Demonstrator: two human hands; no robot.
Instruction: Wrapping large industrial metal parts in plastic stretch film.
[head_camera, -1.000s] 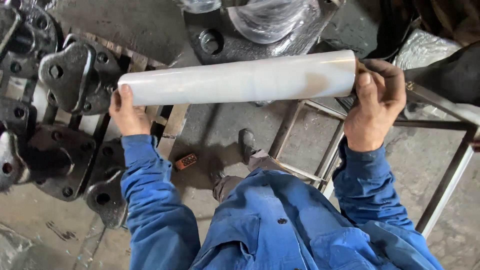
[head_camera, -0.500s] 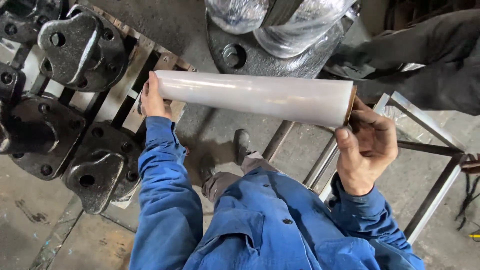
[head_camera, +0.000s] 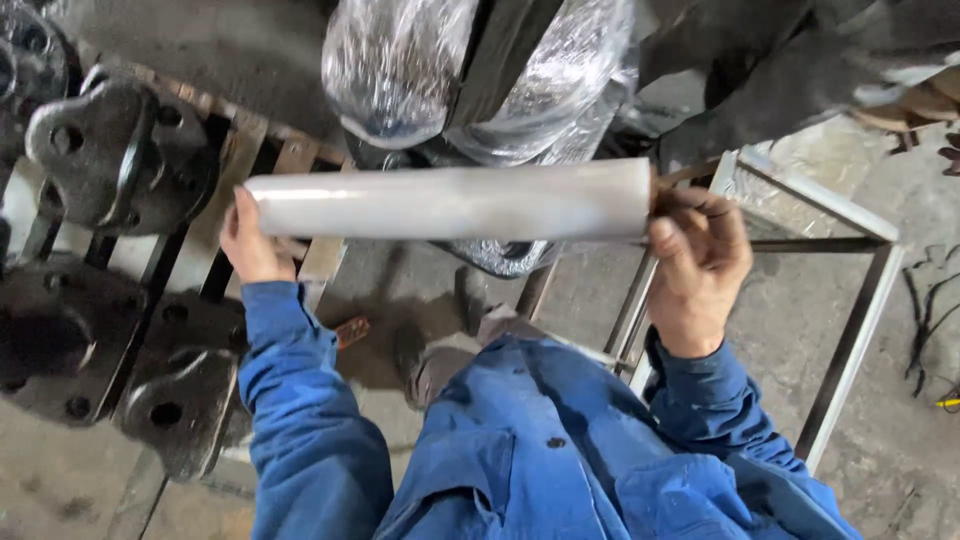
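Concrete floor (head_camera: 900, 420) | pallet (head_camera: 300, 160): castings (head_camera: 120, 160) | hands grip film roll (head_camera: 450, 200)

Metal workshop: heavy cast-iron parts (head_camera: 120, 150), steel frame (head_camera: 850, 340), concrete floor (head_camera: 900, 450).

Both arms raised forward, elbows bent, blue sleeves down to the wrists. Left hand (head_camera: 250, 245) held upright, palm turned inward, fingers pressed flat against one end of the load. Right hand (head_camera: 700, 262) set higher-knuckled, back toward the camera, fingers curled and closed round the opposite end. Hands well apart, roughly level.
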